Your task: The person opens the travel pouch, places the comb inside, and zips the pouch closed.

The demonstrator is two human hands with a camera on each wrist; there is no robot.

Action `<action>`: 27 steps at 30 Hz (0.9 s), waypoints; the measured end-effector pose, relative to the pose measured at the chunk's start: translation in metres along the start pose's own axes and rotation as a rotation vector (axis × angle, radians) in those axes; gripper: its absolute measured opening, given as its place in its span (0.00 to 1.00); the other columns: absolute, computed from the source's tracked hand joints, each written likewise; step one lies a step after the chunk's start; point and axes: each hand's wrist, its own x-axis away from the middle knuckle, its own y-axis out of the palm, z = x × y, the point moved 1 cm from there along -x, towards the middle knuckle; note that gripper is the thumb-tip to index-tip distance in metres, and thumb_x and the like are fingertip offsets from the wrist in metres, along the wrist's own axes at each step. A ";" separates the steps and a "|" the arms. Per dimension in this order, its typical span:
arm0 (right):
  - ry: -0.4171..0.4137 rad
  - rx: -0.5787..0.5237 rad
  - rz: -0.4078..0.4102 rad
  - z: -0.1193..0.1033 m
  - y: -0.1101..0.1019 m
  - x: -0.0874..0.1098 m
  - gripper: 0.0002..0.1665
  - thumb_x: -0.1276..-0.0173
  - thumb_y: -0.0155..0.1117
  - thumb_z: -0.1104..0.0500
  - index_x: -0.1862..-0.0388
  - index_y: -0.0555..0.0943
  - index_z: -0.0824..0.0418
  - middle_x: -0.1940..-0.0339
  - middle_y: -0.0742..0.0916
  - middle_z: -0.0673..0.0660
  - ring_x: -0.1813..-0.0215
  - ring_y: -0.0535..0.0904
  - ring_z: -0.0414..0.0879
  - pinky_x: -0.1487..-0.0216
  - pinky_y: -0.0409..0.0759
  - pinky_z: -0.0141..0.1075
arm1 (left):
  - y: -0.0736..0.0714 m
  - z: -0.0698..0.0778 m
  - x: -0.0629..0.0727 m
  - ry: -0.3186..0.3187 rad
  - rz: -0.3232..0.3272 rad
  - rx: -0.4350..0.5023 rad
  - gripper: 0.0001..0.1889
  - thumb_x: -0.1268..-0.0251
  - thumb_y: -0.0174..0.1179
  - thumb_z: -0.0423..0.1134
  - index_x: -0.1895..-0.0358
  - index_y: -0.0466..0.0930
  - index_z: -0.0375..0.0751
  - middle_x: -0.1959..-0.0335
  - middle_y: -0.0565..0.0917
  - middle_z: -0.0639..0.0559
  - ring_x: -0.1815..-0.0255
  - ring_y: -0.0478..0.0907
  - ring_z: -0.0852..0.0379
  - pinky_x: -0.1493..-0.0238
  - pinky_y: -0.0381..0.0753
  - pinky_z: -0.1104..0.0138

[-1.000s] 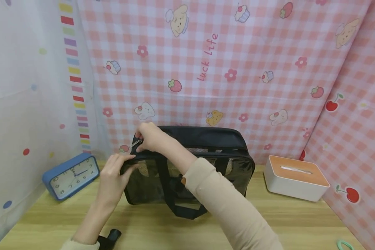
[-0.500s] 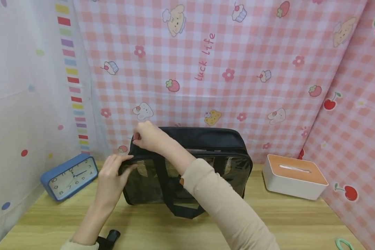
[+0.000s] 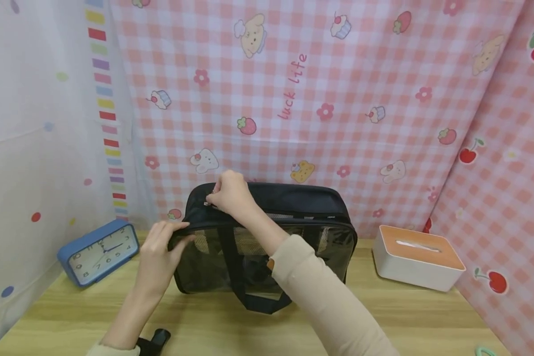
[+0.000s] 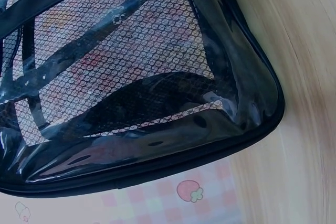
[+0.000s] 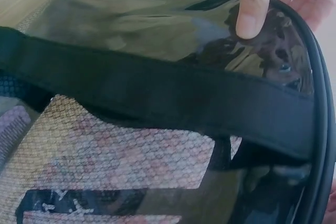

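Observation:
A black bag (image 3: pixel 204 269) with a see-through front panel stands upright on the wooden table, its dark carrying strap (image 3: pixel 259 303) hanging down in front. My left hand (image 3: pixel 156 252) pinches the bag's upper left corner, thumb in front and fingers on top. In the right wrist view that thumb (image 5: pixel 252 11) presses the clear panel. Along the bag's top, my right hand (image 3: pixel 232 195) pinches the zipper pull (image 3: pixel 207 203), mostly covered by the fingertips. Mesh backing (image 4: pixel 142 40) shows through the clear panel in the left wrist view.
A blue alarm clock (image 3: pixel 100 252) stands left of the bag. On the right is a white tissue box (image 3: pixel 416 272) with an orange-brown lid. Part of a mint-green ring (image 3: pixel 485 351) shows at the lower right edge. Patterned cloth (image 3: pixel 267 99) hangs close behind the bag.
My right hand has moved to the right along the bag's top with the zipper pull, away from the left corner. My left hand keeps its hold on the corner.

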 end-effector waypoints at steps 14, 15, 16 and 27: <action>0.159 -0.021 -0.036 0.033 -0.025 0.003 0.14 0.43 0.67 0.60 0.86 0.78 0.61 0.83 0.84 0.55 0.81 0.77 0.43 0.76 0.75 0.30 | -0.001 0.000 0.001 -0.035 0.009 0.008 0.19 0.68 0.71 0.23 0.65 0.80 0.32 0.71 0.81 0.42 0.66 0.76 0.48 0.64 0.73 0.69; 0.162 -0.026 -0.040 0.036 -0.027 0.004 0.14 0.43 0.68 0.60 0.86 0.78 0.61 0.82 0.84 0.55 0.80 0.77 0.43 0.76 0.75 0.30 | -0.001 0.000 0.001 -0.040 0.010 0.010 0.19 0.68 0.71 0.23 0.65 0.80 0.32 0.71 0.81 0.42 0.66 0.75 0.48 0.63 0.73 0.70; 0.163 -0.029 -0.042 0.039 -0.029 0.005 0.13 0.44 0.68 0.60 0.85 0.78 0.61 0.82 0.85 0.55 0.80 0.78 0.43 0.76 0.75 0.30 | -0.002 0.000 0.001 -0.039 0.011 0.002 0.19 0.68 0.71 0.23 0.65 0.80 0.32 0.70 0.81 0.42 0.66 0.76 0.48 0.64 0.73 0.70; 0.178 0.011 -0.032 0.067 -0.053 0.018 0.13 0.44 0.68 0.59 0.85 0.78 0.61 0.78 0.86 0.57 0.76 0.80 0.45 0.80 0.72 0.29 | 0.002 0.000 -0.001 -0.036 -0.007 -0.011 0.18 0.67 0.71 0.23 0.65 0.80 0.31 0.71 0.81 0.42 0.67 0.75 0.49 0.64 0.73 0.70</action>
